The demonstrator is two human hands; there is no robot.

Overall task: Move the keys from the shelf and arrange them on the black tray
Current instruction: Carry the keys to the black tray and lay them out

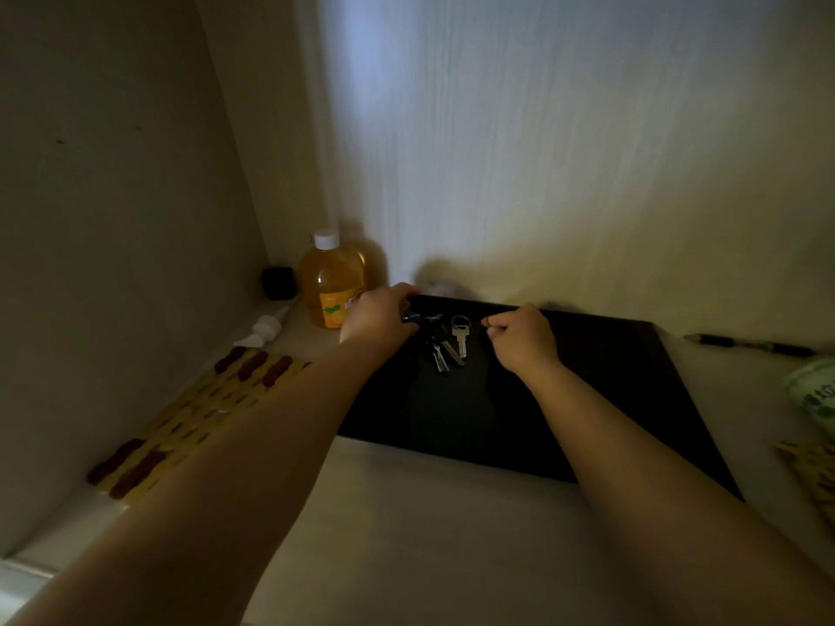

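Observation:
A black tray [587, 399] lies flat on the pale shelf. Near its far edge rests a bunch of keys [440, 352], and beside them a single silver key [460, 337] on a ring. My left hand [379, 316] reaches over the tray's far left corner, its fingertips closed on a blue-headed key [413, 317] at the top of the bunch. Just right of the keys, my right hand [524, 338] hovers over the tray with thumb and fingers pinched together. Whether anything is between them is too dark to tell.
An orange bottle [332, 282] with a white cap stands in the back left corner next to a small black cube [279, 282] and a white pump nozzle [266, 329]. A yellow mat [203, 399] lies left. A pen [750, 345] and a green packet [813, 390] lie right.

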